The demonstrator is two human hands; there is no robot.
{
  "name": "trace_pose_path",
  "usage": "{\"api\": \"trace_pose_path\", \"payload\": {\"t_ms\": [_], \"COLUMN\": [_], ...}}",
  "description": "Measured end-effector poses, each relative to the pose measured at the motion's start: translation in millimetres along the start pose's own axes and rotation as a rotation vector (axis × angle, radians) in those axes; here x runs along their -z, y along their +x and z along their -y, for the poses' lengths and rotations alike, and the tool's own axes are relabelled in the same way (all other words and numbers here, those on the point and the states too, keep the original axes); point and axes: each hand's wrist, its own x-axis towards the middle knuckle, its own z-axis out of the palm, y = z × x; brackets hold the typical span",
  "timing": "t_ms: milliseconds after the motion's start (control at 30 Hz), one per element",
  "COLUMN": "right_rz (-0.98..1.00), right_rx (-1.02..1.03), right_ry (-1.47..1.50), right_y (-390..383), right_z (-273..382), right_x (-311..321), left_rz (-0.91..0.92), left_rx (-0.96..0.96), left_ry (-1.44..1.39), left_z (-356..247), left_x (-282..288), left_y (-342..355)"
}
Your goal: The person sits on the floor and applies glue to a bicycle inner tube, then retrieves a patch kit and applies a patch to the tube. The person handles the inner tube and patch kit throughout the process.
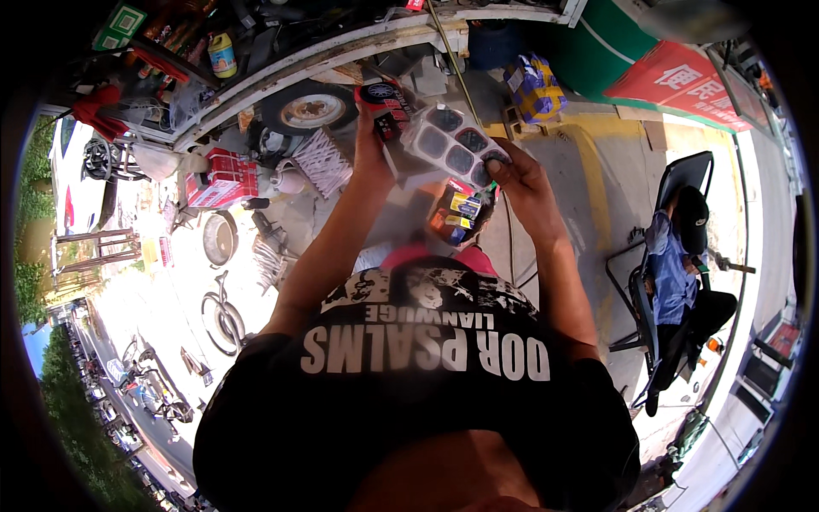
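A: Held up in front of the chest, above the concrete floor (pixel 589 196): a clear plastic blister tray (pixel 452 143) with several round pockets in a row, on a printed red-and-black card backing (pixel 388 109).

B: Left hand (pixel 371 154) closed around the card end, fingers wrapped behind. Right hand (pixel 512 175) pinching the opposite corner of the tray, thumb on top at the last pocket.

A: Probably light, thin and springy. Clear shell likely to flex and crackle, smooth enough to slip under a loose pinch. Card stiffer, better for a firm hold.

B: Best taken by the flat rim or the card edge, not across the domed pockets, which look easy to dent. Contents of the pockets too small to tell.

A: Below the hands, a small box (pixel 456 213) of bright yellow and orange packets. Toward the far edge of the floor, a small wheel (pixel 311 109) and a red carton (pixel 223 177). Seated person (pixel 678 256) in a chair near the right edge.
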Motion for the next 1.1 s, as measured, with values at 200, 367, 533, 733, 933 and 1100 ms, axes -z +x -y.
{"api": "trace_pose_path", "payload": {"t_ms": [200,367,533,733,933,1100], "right_rz": [0.364,0.28,0.264,0.269,0.13,-0.17], "right_rx": [0.517,0.367,0.262,0.234,0.248,0.409], "right_ry": [-0.813,-0.726,-0.593,-0.665,-0.466,-0.698], "right_y": [15,4,-4,-10,-10,-4], "right_z": [4,9,21,25,23,38], "right_x": [-20,-33,-33,-24,-13,-7], "left_rz": [0.117,0.093,0.128,0.006,0.041,-0.039], "left_rx": [0.178,0.14,0.08,0.107,0.18,0.048], "left_ry": [0.074,0.017,0.118,0.031,0.015,0.094], "left_z": [4,3,-4,1,-2,6], "left_x": [-24,-27,-4,11,36,12], "left_y": [-9,-5,7,14,16,13]}}
